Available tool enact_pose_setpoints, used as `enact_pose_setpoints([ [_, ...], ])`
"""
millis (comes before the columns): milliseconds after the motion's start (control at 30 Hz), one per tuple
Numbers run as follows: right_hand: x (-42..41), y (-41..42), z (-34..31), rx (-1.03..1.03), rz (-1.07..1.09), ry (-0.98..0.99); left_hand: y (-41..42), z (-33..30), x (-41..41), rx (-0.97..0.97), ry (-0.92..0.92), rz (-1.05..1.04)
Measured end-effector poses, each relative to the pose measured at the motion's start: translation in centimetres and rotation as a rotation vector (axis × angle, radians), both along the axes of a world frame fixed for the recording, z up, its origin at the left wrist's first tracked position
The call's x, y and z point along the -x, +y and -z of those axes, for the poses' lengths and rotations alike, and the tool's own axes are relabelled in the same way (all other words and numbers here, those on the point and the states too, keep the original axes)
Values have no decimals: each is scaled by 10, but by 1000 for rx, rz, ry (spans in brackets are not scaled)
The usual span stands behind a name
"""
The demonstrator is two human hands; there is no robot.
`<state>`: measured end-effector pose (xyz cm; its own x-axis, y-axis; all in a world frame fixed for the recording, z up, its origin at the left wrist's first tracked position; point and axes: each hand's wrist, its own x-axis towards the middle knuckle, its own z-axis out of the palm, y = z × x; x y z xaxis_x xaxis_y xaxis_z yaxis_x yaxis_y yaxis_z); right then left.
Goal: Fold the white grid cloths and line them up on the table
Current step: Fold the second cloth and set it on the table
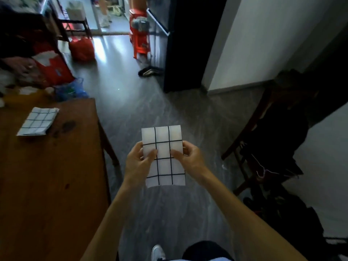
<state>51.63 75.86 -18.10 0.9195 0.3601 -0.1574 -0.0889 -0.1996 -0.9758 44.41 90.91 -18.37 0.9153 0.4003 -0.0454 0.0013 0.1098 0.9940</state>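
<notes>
A folded white grid cloth (163, 136) is held upright in the air over the floor, to the right of the wooden table (49, 176). My left hand (138, 161) pinches its left edge and my right hand (188, 157) pinches its right edge, thumbs on the front. A second folded white grid cloth (38, 120) lies flat on the table near its far left part, away from both hands.
Clutter of bags and red packaging (52, 66) sits at the table's far end. A red plastic stool (140, 32) stands down the hallway. A dark wooden chair (263, 140) draped with dark clothes is on the right. Grey floor lies between.
</notes>
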Motion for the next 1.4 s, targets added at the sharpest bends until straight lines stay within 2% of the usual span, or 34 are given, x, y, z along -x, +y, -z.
enact_pose_setpoints([
  [267,-130,90,16,-94,-145,51,77,6,-97,-16,78,-164],
  [433,-238,141,27,-180,-317,78,111,4,-187,-128,118,-366],
  [700,-397,220,-5,-202,-562,77,166,-34,-314,-75,199,-563],
  [933,-474,299,-6,-188,-714,92,229,-22,-383,-111,259,-704],
  [1067,-508,368,9,-135,-744,74,286,-6,-415,-78,228,-796],
  [1400,-582,573,2,27,-953,-126,455,14,-488,9,219,-1037],
])
